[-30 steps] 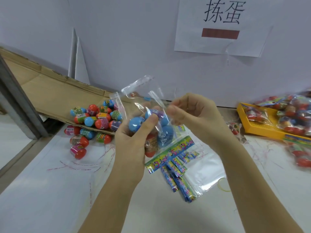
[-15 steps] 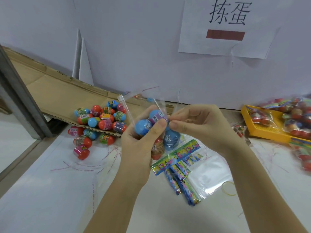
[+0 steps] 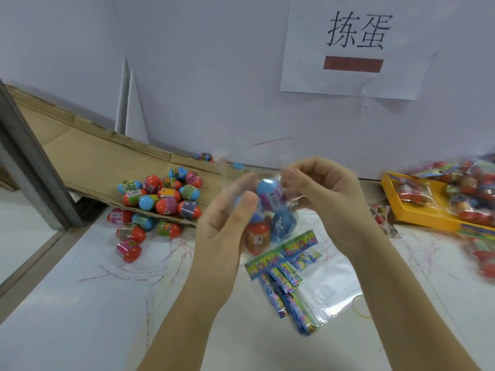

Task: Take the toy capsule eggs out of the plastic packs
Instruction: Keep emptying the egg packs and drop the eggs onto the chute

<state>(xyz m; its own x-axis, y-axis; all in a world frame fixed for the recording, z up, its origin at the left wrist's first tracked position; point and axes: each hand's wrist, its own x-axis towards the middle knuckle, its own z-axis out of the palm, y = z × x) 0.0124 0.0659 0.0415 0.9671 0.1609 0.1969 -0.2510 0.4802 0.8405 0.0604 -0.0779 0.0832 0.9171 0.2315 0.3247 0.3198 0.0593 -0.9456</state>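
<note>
While flat wrappers (image 3: 288, 279) lie nearest us on the desk (image 3: 67, 330), our left hand (image 3: 225, 231) grips the plastic pack (image 3: 290, 207) of capsule eggs (image 3: 267, 190) from below and our right hand (image 3: 326, 199) pinches its top. Beyond, loose eggs (image 3: 163, 199) lie partly on cardboard (image 3: 88, 162); a yellow tray (image 3: 423, 220) at far right holds full packs (image 3: 466, 188).

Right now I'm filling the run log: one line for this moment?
left hand: grips plastic pack | right hand: pinches its top | eggs: inside
</note>
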